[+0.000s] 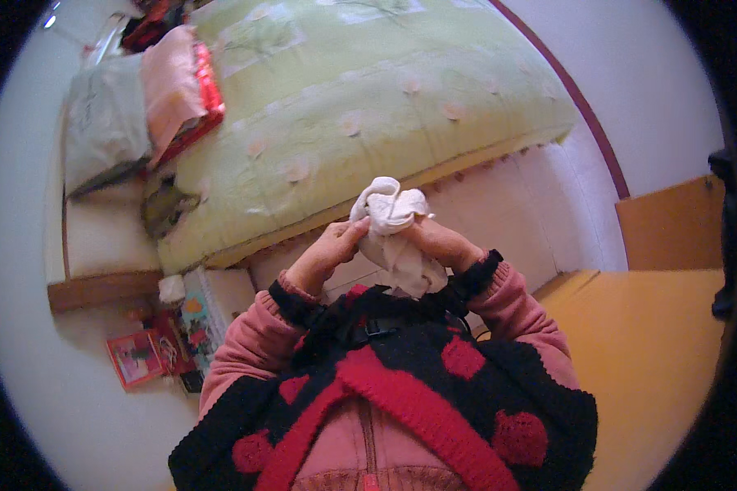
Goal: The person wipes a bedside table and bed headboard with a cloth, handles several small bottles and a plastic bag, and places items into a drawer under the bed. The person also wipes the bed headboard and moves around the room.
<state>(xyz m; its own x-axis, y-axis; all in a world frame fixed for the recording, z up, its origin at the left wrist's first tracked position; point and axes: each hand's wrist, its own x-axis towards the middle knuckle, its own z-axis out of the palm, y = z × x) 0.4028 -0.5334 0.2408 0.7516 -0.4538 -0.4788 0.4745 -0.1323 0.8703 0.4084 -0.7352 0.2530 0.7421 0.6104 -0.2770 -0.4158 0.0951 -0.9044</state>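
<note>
A bunched white cloth (391, 209) is held up in front of my chest, its top folded into a loose roll and a loose end hanging down toward my body. My left hand (334, 249) pinches its left side between thumb and fingers. On the other side my right hand (440, 244) grips the cloth, with the fingers partly hidden behind it. Whether the cloth is a garment, such as a sock, I cannot make out. Both wrists wear black bands over pink sleeves.
A bed with a green flowered cover (336, 123) stretches ahead. Folded pink and red bedding (172, 90) and a grey-green bag (106, 123) lie at its left end. A red-framed picture (135, 358) sits low left; a yellow wooden surface (630, 335) stands at the right.
</note>
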